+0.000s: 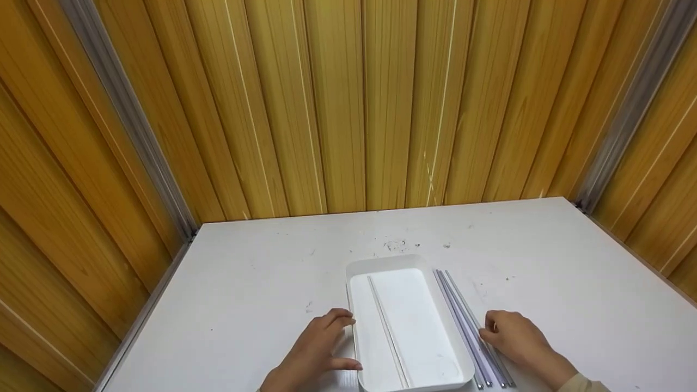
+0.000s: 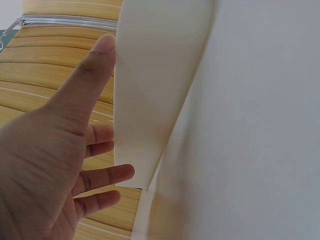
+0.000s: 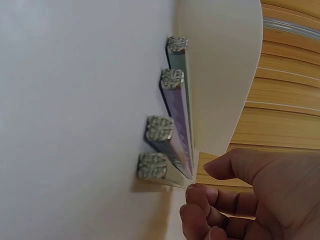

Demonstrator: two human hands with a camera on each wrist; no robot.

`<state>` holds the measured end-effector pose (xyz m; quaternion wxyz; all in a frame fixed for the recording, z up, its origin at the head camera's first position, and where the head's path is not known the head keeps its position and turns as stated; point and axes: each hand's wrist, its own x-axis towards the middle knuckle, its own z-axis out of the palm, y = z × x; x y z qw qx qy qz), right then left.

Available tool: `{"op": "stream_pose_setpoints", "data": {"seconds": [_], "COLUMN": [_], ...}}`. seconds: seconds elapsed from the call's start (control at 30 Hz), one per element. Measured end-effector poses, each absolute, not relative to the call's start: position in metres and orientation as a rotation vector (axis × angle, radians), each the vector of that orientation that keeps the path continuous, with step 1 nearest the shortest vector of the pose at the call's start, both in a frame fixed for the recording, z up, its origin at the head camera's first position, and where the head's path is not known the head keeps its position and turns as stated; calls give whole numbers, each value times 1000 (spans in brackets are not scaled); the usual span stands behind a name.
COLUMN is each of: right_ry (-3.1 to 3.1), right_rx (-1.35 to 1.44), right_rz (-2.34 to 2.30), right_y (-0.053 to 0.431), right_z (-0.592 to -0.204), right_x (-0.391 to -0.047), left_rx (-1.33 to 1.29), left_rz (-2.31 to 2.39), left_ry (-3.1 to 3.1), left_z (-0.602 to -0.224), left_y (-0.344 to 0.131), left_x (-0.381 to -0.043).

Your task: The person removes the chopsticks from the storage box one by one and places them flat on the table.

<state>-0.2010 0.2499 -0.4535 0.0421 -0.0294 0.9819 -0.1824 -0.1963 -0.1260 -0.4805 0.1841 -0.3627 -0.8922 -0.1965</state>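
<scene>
A white rectangular tray (image 1: 411, 316) lies lengthwise before me. My left hand (image 1: 321, 345) is at its left rim, thumb and fingers spread along the edge. In the left wrist view the thumb tip meets the tray's side wall (image 2: 155, 90). Inside the tray lies a slim pale chopstick (image 1: 387, 332). Several metallic chopsticks with patterned square ends lie along the tray's right side, among them a purple-tinted chopstick (image 3: 176, 100). My right hand (image 1: 514, 335) is beside the outermost chopstick (image 3: 152, 166), fingers loosely curled, with a gap between thumb and forefinger.
The white table (image 1: 261, 272) carries small dark marks behind the tray. Wood-patterned panels (image 1: 337, 109) rise at the back and both sides, with metal posts (image 1: 136, 120) at the corners.
</scene>
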Motion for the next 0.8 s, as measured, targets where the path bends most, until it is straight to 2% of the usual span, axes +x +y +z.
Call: {"op": "stream_pose_setpoints", "data": {"seconds": [0.33,0.8], "right_ry": [3036,3081], "right_rx": [-164,-476], "right_rz": [-684,-938], "right_y": [235,193], "right_z": [-439,-422], "right_x": [-200,-199], "left_rx": [-1028,-973], "left_rz": [-573,-553], "left_ry": [-2554,-2637], "left_z": [-478,-477], "left_y": [-127,-126], "left_x": [-195,-194]}}
